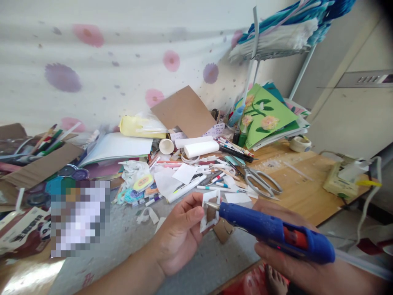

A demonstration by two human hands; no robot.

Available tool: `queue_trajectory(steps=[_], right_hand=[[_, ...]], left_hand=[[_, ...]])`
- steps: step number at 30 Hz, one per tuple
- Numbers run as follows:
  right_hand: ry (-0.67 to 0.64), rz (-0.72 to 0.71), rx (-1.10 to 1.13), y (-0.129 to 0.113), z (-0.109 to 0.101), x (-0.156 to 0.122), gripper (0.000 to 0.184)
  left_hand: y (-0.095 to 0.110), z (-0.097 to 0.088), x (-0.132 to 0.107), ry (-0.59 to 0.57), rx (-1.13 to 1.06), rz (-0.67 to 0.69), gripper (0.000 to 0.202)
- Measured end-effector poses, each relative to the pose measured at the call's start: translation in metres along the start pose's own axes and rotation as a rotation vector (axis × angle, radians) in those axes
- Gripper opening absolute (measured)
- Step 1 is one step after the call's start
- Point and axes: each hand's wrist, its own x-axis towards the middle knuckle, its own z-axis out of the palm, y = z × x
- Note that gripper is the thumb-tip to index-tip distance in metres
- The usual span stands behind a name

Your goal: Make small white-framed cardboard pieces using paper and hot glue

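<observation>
Between thumb and fingers, my left hand [183,233] pinches a small white frame [203,223] with a brownish middle, tilted upright above the table. My right hand [276,250] is wrapped round a blue hot glue gun [254,221] with a red part in its body. The metal nozzle [212,205] points left and lies over the frame's upper part; whether it touches cannot be made out. A clear glue stick [362,262] sticks out of the gun's rear end. Part of the right hand's fingers is hidden behind the gun.
Markers and paper scraps [184,174] are piled behind my hands, with scissors [262,180] at their right. A white roll [202,148], brown cardboard [184,110] and green floral paper [267,116] stand farther back. A power strip [340,180] sits at the right edge, and a cardboard box [43,166] at left.
</observation>
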Motion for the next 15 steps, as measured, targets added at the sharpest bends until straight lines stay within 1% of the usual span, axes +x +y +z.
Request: queue_trajectory(steps=[7, 12, 15], right_hand=[[0.013, 0.044, 0.007, 0.0047, 0.0008, -0.0005, 0.009], [0.005, 0.03, 0.0, 0.0072, -0.0013, -0.0003, 0.008], [0.029, 0.05, 0.026, 0.0064, -0.0023, -0.0008, 0.009]], left_hand=[[0.0028, 0.0011, -0.0003, 0.015, 0.007, -0.018, 0.036], [0.0029, 0.0004, -0.0001, 0.046, 0.013, -0.032, 0.037], [0.0029, -0.0001, 0.0001, 0.027, 0.013, -0.03, 0.036]])
